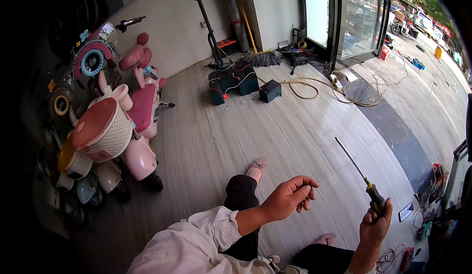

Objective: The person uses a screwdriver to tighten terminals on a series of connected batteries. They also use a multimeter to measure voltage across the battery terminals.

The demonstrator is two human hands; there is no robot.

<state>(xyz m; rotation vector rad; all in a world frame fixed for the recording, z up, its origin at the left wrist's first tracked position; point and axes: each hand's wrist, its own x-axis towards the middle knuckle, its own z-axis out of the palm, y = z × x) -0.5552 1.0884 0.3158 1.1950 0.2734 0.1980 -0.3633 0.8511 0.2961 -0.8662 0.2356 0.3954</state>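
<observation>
My right hand (374, 227) grips the black and yellow handle of a screwdriver (374, 194). Its long thin shaft points up and to the left, above the floor. My left hand (289, 198) is held out in front of my body with the fingers curled and the thumb against them. Whatever may be between those fingers is too small or hidden to name. The two hands are apart, and the screwdriver touches nothing but my right hand.
Pink scooters (142, 107) with baskets line the left side. Several black batteries (270, 91) with wires stand ahead, near a mop (263, 58). A yellowish cable (314, 96) runs toward the glass door (361, 18). A phone-like rectangle (406, 212) and red wires (388, 259) lie at right.
</observation>
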